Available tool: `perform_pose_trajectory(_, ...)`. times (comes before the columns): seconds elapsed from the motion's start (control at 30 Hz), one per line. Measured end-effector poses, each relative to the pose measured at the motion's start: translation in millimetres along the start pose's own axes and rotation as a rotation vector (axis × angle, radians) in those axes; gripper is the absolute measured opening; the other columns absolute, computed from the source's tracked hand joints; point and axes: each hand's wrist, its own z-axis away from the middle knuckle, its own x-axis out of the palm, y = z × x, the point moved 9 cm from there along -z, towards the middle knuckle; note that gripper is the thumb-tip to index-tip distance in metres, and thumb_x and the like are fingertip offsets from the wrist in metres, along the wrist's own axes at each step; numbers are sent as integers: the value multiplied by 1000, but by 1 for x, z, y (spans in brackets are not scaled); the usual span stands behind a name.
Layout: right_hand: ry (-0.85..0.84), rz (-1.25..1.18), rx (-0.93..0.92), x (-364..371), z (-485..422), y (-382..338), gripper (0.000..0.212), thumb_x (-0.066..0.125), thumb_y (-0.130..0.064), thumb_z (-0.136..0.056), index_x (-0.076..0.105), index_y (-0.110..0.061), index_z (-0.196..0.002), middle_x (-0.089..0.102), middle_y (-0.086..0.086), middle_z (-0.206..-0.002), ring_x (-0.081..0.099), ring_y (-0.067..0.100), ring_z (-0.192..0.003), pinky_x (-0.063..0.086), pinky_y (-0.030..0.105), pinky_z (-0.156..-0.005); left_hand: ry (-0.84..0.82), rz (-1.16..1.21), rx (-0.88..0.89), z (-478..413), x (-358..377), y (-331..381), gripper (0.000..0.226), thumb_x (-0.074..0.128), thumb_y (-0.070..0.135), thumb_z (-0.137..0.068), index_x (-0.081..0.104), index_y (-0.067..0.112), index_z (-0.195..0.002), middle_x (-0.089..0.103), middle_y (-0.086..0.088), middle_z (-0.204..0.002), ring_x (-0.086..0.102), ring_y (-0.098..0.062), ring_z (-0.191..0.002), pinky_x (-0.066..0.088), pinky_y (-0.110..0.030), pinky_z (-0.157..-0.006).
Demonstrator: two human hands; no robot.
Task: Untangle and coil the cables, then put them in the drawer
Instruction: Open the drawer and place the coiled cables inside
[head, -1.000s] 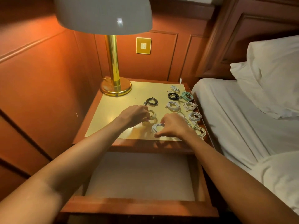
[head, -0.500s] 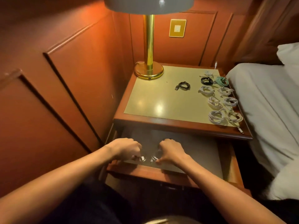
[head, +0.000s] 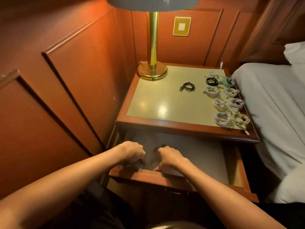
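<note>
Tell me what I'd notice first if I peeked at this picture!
The shiny gold lamp stands at the back left of the nightstand. Neat little coiled cables sit in rows along its right side, mostly white, plus a green one. Below, the left hand and right hand are down in the open drawer, a pale coil between them.

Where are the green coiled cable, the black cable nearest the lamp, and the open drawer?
green coiled cable point(head: 229, 81): head view, on its bundled strands.
black cable nearest the lamp point(head: 192, 87): head view, on the coil's right side.
drawer point(head: 204, 153): head view, on its bare floor.
</note>
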Motion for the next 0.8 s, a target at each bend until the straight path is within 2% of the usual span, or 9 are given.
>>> perform_pose_trajectory(0.03, -25, -85, -1, -12, 7, 7, 72, 83, -51, -67, 59, -22, -129, 63, 1, -125, 63, 24, -109, 53, 39, -91, 0, 51, 1, 1, -12, -2, 35, 58, 17, -89, 67, 28, -121, 69, -5, -113, 66, -28, -102, 55, -38, -80)
perform_pose_trajectory(0.1, -30, -242, -44, -52, 24, 23, 59, 83, -47, -72, 66, -23, -123, 70, -1, -116, 66, 15, -100, 53, 29, -82, 28, 176, 7, 2, -47, -9, 34, 60, 16, -84, 70, 33, -111, 71, 8, -105, 65, -15, -97, 53, -26, -73)
perform_pose_trajectory(0.2, 167, -346, 2, -144, 42, 68, 38, 82, -41, -78, 74, -24, -111, 75, -3, -99, 68, 7, -85, 48, 15, -68, 215, 360, -1, -8, -125, -30, 20, 67, 24, -82, 72, 34, -98, 68, 16, -93, 61, -5, -84, 45, -20, -68)
perform_pose_trajectory(0.3, 409, -224, 210, -211, 58, 139, 53, 87, -42, -70, 69, -26, -118, 71, -4, -97, 65, 11, -88, 52, 27, -75, 634, 495, -61, -31, -211, -68, 15, 73, 29, -84, 71, 30, -100, 70, 7, -97, 64, -12, -86, 50, -27, -73)
perform_pose_trajectory(0.4, 364, -45, 342, -217, 67, 185, 75, 90, -46, -63, 62, -24, -129, 64, 1, -125, 60, 20, -114, 52, 37, -92, 957, 559, -186, -61, -265, -104, 44, 77, 29, -82, 63, 22, -123, 62, -3, -116, 61, -22, -100, 51, -34, -85)
perform_pose_trajectory(0.5, 292, 71, 339, -205, 67, 201, 83, 88, -47, -63, 57, -24, -137, 57, 2, -136, 53, 21, -124, 48, 36, -100, 911, 572, -257, -107, -287, -118, 83, 78, 38, -80, 36, 19, -149, 44, -12, -142, 47, -31, -126, 42, -42, -106)
perform_pose_trajectory(0.63, 285, 52, 320, -196, 59, 215, 79, 88, -45, -62, 62, -22, -133, 63, 0, -131, 58, 19, -119, 50, 36, -97, 737, 548, -279, -163, -295, -129, 106, 72, 60, -77, 13, 22, -156, 32, -13, -155, 33, -37, -136, 36, -51, -111)
perform_pose_trajectory(0.73, 311, 23, 332, -194, 58, 223, 80, 89, -46, -60, 64, -19, -130, 67, 0, -127, 63, 20, -114, 53, 38, -95, 678, 455, -261, -187, -295, -130, 103, 61, 75, -74, 21, 23, -154, 42, -14, -149, 39, -38, -130, 40, -52, -105)
perform_pose_trajectory(0.8, 336, -7, 328, -193, 59, 225, 78, 89, -45, -59, 66, -17, -128, 69, 1, -124, 65, 20, -110, 55, 39, -92, 730, 401, -248, -191, -298, -130, 81, 58, 70, -81, 42, 24, -145, 54, -13, -135, 48, -35, -119, 46, -49, -98)
